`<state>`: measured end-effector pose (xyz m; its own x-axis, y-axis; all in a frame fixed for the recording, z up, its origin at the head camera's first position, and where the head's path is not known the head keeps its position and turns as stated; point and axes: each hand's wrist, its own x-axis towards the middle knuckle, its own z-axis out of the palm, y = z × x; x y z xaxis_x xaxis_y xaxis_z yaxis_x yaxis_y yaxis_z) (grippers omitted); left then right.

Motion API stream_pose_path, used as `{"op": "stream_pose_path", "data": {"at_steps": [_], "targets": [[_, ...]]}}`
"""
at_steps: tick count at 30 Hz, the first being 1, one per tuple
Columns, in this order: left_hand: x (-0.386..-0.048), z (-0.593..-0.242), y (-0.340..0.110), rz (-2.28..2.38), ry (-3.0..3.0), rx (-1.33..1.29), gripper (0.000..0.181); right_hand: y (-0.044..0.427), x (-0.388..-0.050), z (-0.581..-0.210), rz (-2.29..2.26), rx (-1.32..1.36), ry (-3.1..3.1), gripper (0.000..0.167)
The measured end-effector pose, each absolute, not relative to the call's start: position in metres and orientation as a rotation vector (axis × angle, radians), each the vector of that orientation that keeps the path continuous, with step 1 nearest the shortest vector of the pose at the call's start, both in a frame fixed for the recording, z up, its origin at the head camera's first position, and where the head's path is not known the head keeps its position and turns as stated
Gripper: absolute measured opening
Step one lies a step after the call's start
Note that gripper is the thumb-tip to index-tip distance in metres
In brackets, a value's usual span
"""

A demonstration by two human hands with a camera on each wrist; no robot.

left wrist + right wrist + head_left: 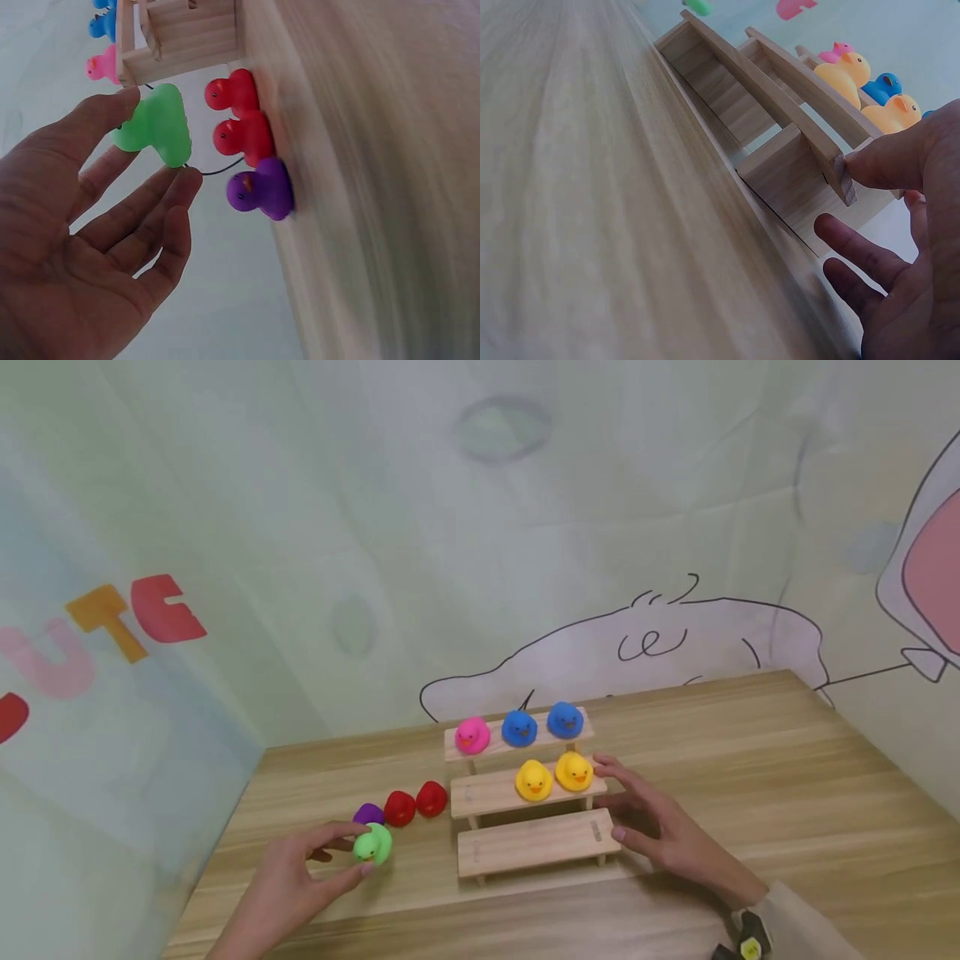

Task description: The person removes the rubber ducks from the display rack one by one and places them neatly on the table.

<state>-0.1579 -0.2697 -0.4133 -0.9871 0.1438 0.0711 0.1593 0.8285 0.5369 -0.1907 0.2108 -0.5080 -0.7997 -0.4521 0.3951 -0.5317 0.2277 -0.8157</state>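
Observation:
My left hand (288,877) pinches a green rubber duck (372,844) between thumb and fingers; in the left wrist view the duck (157,124) is held up off the table. A three-step wooden rack (536,843) stands to its right. On the top step sit a pink duck (472,737) and two blue ducks (520,728); on the middle step, two yellow ducks (534,781). Nothing sits on the lowest step. At the rack's right end is my right hand (667,831), fingers loosely spread, its thumb touching the lowest step's end in the right wrist view.
Left of the rack, two red ducks (400,808) and a purple duck (368,814) stand in a row on the wooden table (750,760). The purple one is partly hidden behind the green duck. A printed cloth (375,527) hangs behind the table.

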Motion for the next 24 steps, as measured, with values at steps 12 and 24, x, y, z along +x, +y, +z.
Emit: {"op": "stream_pose_path", "data": {"at_steps": [12,24], "targets": [[-0.163,-0.432,-0.287,-0.869,-3.092,-0.244,0.04,0.211,-0.19,-0.509,1.636,0.941,-2.423,0.076],[-0.171,-0.443,-0.288,-0.922,-3.162,-0.114,0.04,0.212,-0.192,-0.508,1.603,0.983,-2.408,0.074]]}}
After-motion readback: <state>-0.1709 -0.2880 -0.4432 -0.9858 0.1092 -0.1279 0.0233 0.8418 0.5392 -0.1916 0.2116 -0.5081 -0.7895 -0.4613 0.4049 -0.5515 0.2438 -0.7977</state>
